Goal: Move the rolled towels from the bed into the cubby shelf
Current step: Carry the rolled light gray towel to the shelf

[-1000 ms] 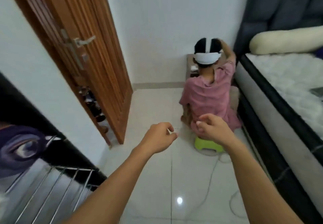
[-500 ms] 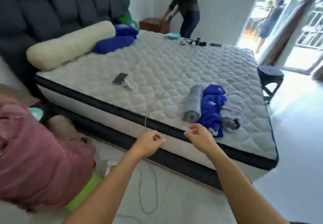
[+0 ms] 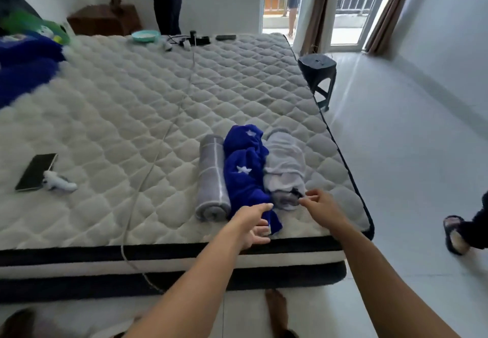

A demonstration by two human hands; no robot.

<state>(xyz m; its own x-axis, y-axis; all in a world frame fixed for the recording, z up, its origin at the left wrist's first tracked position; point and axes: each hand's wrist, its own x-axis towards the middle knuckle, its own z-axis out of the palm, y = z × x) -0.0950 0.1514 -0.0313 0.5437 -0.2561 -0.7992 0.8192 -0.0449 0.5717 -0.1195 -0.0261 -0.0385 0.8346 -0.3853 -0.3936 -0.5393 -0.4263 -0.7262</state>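
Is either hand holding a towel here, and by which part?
Nothing is clearly held. The left hand reaches the blue towel's near end; the right hand touches the pale grey towel's near end.
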